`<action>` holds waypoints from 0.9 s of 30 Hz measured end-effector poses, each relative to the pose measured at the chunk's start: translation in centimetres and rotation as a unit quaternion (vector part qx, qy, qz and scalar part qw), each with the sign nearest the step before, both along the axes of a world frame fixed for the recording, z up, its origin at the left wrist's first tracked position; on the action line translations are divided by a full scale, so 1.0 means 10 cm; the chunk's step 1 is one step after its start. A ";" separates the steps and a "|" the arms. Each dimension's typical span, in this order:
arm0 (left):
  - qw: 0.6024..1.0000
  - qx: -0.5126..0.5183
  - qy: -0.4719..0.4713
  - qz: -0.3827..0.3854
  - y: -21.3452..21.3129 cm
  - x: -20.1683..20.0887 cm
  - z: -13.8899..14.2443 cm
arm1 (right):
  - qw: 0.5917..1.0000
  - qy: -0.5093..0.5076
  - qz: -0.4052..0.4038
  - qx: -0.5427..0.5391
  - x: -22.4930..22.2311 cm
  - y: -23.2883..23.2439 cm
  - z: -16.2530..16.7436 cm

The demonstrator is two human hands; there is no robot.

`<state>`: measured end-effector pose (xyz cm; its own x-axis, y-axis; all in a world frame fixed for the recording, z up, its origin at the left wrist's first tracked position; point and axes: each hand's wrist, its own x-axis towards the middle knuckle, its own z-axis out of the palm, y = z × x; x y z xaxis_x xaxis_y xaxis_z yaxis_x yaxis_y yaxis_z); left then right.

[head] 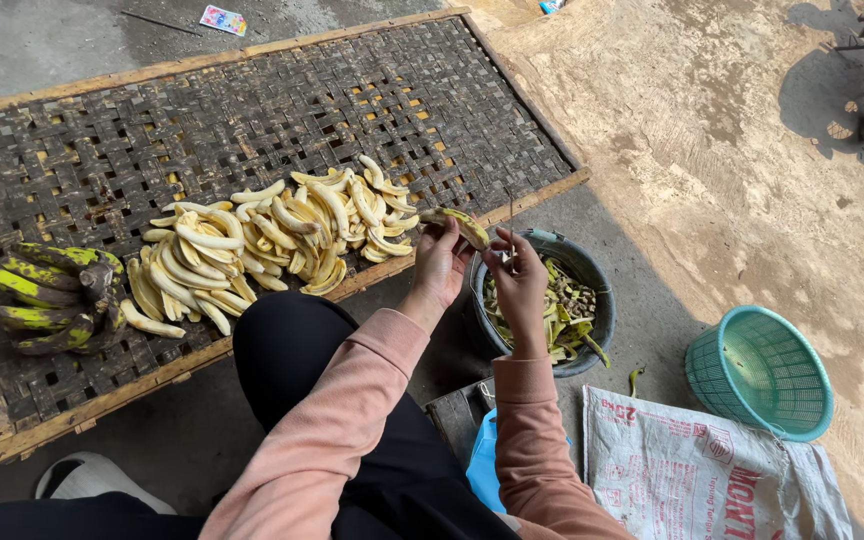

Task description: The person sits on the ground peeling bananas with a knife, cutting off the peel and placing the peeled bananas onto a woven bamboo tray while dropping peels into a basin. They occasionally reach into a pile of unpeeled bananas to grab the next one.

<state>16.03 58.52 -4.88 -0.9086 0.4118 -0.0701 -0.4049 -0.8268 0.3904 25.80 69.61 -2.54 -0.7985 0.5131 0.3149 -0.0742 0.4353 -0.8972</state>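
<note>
teal basket (760,372), pale yellow peeled bananas (272,240)

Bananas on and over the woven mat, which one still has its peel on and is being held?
The banana in the left hand, over the mat's near edge. The pile is peeled; the green bunch lies untouched.

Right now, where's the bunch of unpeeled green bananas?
In the head view, the unpeeled bunch lies at the far left of the woven drying tray, just left of the pile of peeled bananas and away from both hands.
</note>
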 end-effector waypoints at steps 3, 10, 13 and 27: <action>0.997 -0.069 0.034 0.002 0.00 0.01 -0.05 | 0.972 0.075 -0.059 0.217 -0.08 -0.35 0.33; 0.985 -0.120 0.101 -0.066 0.00 0.03 -0.01 | 0.943 0.128 -0.184 0.247 -0.36 -0.05 0.59; 0.995 -0.072 0.054 -0.049 -0.08 -0.04 0.04 | 0.935 0.152 -0.266 0.178 -0.19 0.35 0.74; 0.928 -0.241 0.257 0.118 -0.02 0.01 0.00 | 0.963 0.103 0.100 -0.230 -0.23 -0.42 0.75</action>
<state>16.12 58.36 -4.87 -0.9341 0.2296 0.2732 0.1078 -0.5483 0.8293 23.46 65.43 4.98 -0.8409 0.4788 0.2523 -0.3111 -0.0463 -0.9492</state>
